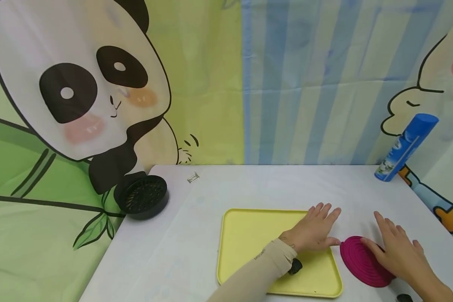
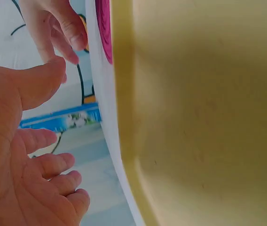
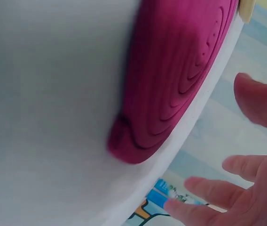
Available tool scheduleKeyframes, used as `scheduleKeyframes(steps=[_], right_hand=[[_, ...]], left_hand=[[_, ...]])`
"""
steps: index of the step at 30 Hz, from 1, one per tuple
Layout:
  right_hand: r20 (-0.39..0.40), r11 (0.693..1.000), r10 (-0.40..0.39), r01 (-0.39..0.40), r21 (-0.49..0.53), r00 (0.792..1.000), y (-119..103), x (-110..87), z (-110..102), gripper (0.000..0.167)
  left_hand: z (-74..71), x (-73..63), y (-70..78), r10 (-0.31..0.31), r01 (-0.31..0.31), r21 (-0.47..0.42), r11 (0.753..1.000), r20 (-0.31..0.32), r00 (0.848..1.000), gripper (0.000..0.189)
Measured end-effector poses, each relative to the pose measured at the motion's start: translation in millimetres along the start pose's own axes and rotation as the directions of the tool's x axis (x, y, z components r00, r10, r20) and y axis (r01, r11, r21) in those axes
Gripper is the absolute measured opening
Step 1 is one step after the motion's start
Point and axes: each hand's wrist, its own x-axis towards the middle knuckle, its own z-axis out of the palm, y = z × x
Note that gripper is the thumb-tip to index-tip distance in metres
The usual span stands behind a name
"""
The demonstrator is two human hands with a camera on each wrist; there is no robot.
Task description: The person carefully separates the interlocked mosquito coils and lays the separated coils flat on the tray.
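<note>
A magenta disc with concentric ridges (image 1: 362,262) lies flat on the white table, just right of a yellow tray (image 1: 249,235). Over the tray's right side hovers my left hand (image 1: 312,230), fingers spread and holding nothing; its thumb points toward the disc. My right hand (image 1: 398,251) is above the disc's right part, fingers extended, nothing in its grasp. In the right wrist view the disc (image 3: 176,70) shows a small tab at its near end, and the palm (image 3: 260,188) appears apart from it. The left wrist view shows the tray rim (image 2: 124,94) beneath the left hand (image 2: 20,150).
A blue spray can (image 1: 405,147) stands at the table's back right corner. At the back left are a round black slotted container (image 1: 143,197) and a small metallic rectangle (image 1: 193,178). Printed curtains hang behind the table (image 1: 173,251).
</note>
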Motion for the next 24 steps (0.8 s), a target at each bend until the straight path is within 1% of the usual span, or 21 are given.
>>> scheduleKeyframes(steps=[3, 5, 7, 9, 10, 14, 18, 20, 24], right_hand=[[0.022, 1.000, -0.006, 0.007, -0.025, 1.000, 4.9, -6.2, 1.9, 0.107], [0.072, 1.000, -0.011, 0.012, -0.026, 0.997, 8.1, -10.4, 4.0, 0.110], [0.125, 0.999, -0.020, 0.024, -0.026, 0.992, 10.3, -15.2, 7.2, 0.113], [0.179, 0.999, -0.034, 0.039, -0.022, 0.983, 11.7, -19.8, 10.4, 0.115], [0.194, 0.998, -0.047, 0.053, -0.024, 0.980, 12.2, -22.1, 12.0, 0.116], [0.206, 0.994, -0.083, 0.094, -0.046, 0.975, 12.5, -31.3, 14.3, 0.119], [0.193, 0.994, -0.092, 0.102, -0.041, 0.977, 12.4, -37.4, 12.2, 0.121], [0.187, 0.994, -0.095, 0.102, -0.028, 0.978, 12.3, -38.8, 11.2, 0.120], [0.169, 0.994, -0.110, 0.113, -0.007, 0.979, 11.1, -39.9, 10.4, 0.119]], left_hand=[[2.8, 6.8, 13.8, 0.026, -0.027, 0.019, 0.999, 0.029, 0.999, 0.085], [6.2, 10.3, 22.6, 0.036, -0.038, 0.037, 0.999, 0.044, 0.998, 0.086], [10.0, 12.5, 30.5, 0.039, -0.043, 0.074, 0.996, 0.048, 0.998, 0.085], [13.5, 12.5, 37.5, 0.039, -0.044, 0.117, 0.992, 0.043, 0.998, 0.080], [15.1, 11.9, 40.7, 0.038, -0.044, 0.141, 0.989, 0.042, 0.998, 0.078], [19.6, 8.8, 52.3, 0.032, -0.042, 0.201, 0.979, 0.052, 0.998, 0.072], [23.4, 8.6, 59.5, 0.038, -0.056, 0.215, 0.975, 0.084, 0.996, 0.072], [25.2, 9.7, 61.4, 0.043, -0.061, 0.208, 0.976, 0.092, 0.995, 0.071], [26.9, 10.8, 65.0, 0.048, -0.062, 0.218, 0.974, 0.068, 0.997, 0.072]])
